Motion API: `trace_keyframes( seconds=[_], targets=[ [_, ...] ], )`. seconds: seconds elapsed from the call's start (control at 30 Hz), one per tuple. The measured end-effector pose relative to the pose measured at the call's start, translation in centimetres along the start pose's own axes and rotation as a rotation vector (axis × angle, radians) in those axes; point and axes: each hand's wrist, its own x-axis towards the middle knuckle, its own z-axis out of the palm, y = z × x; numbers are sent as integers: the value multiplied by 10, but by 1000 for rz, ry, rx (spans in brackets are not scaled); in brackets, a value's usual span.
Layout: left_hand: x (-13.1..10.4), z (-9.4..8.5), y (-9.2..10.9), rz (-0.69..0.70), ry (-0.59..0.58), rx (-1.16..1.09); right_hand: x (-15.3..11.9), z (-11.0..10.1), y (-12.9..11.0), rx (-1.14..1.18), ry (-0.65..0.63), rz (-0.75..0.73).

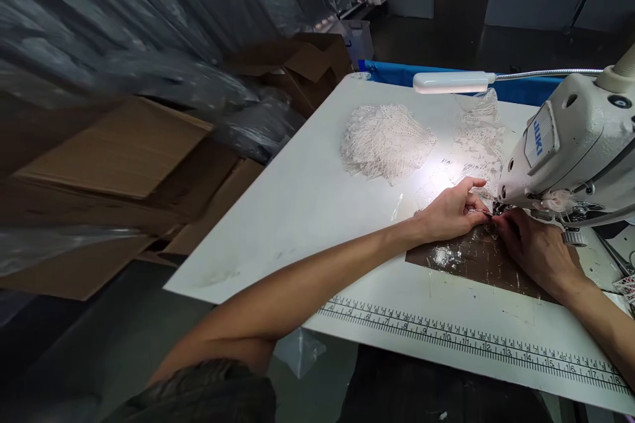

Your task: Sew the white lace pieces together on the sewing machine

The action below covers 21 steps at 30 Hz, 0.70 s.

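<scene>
My left hand (457, 210) is closed, thumb and fingers pinching the edge of a piece of white lace (479, 149) just in front of the sewing machine's (555, 132) needle area. Close beside it, my right hand (538, 248) is also closed, its fingertips at the same lace edge. The fingertips of both hands nearly meet below the machine head. Most of the lace spreads out behind my left hand, under bright light. The needle and presser foot are largely hidden.
A pile of white lace pieces (387, 142) lies on the white table (297, 231). A lamp (452, 82) reaches over it. A brown plate (461, 258) lies beneath my hands, and a printed ruler (446, 337) runs along the front edge. Cardboard boxes (119, 145) stand at left; scissors (615, 251) lie at right.
</scene>
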Motion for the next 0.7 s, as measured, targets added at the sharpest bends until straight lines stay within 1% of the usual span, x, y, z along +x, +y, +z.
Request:
trace_keyframes(
  seconds=[0.1,0.17,0.27,0.4,0.47,0.53,0.57,0.63,0.7],
  targets=[
    [0,0,3,-34,-5,17,1,2,10,20,-37,-17],
    [0,0,5,-30,-3,32,2,1,12,27,-43,-30],
    [1,0,6,-14,2,58,5,-2,3,30,-28,-43],
    [1,1,8,-43,-6,98,8,-6,-15,23,74,-66],
    [-1,2,8,-34,3,117,8,-9,-18,32,97,-56],
    [-4,3,9,24,16,159,4,-14,-16,50,47,-31],
    [-6,2,10,79,16,203,1,-17,-13,58,10,-28],
    [-11,0,13,242,5,349,-7,-25,-4,58,-59,-43],
    [-13,-4,16,421,3,542,-15,-32,8,11,-85,-55]
  ],
)
